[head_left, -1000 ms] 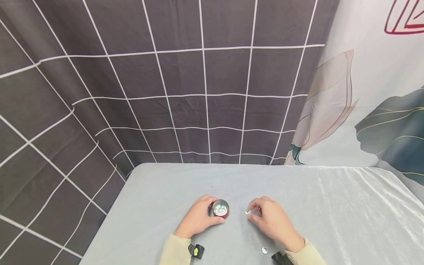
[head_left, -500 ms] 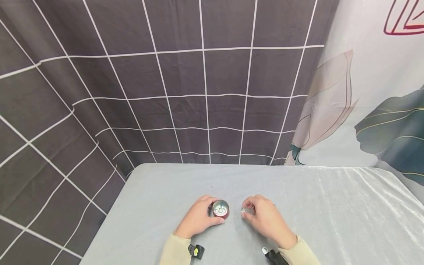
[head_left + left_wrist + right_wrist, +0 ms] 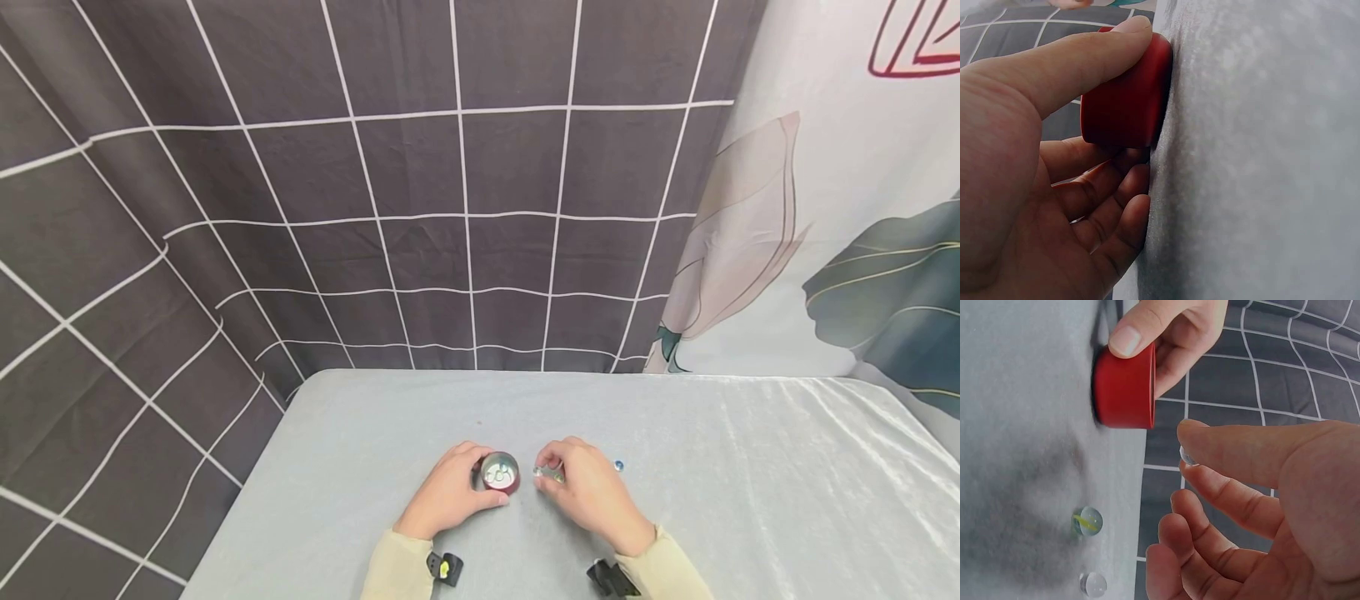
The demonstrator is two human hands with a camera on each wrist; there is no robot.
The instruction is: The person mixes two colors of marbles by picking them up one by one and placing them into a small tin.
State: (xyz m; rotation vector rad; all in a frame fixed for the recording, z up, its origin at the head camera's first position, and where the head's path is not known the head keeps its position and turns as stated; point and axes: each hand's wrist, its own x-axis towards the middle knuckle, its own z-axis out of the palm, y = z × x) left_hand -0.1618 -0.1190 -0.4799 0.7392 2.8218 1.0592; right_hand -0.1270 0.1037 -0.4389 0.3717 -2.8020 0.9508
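My left hand (image 3: 448,492) holds a small red round tin (image 3: 1125,387) upright on the table, thumb on the near side and fingers around the back. Several glass marbles (image 3: 498,475) lie inside the tin, seen from above in the head view. To the right of the tin, my right hand (image 3: 592,493) pinches a clear glass marble (image 3: 1187,456) between thumb and index finger, raised above the cloth and apart from the tin. Under that hand, a clear marble with a yellow-green streak (image 3: 1089,521) rests on the table near a plain clear one (image 3: 1094,585).
A blue marble (image 3: 618,466) lies just right of my right hand. Light grey cloth (image 3: 750,483) covers the table. Behind it hangs a dark curtain with white grid lines (image 3: 420,167), and a leaf-patterned one (image 3: 765,250) hangs at the right.
My right hand has moved left towards the tin with the pinched marble. The blue marble has come into view behind it, and a pale round piece near my right wrist is now hidden. The left hand stays put.
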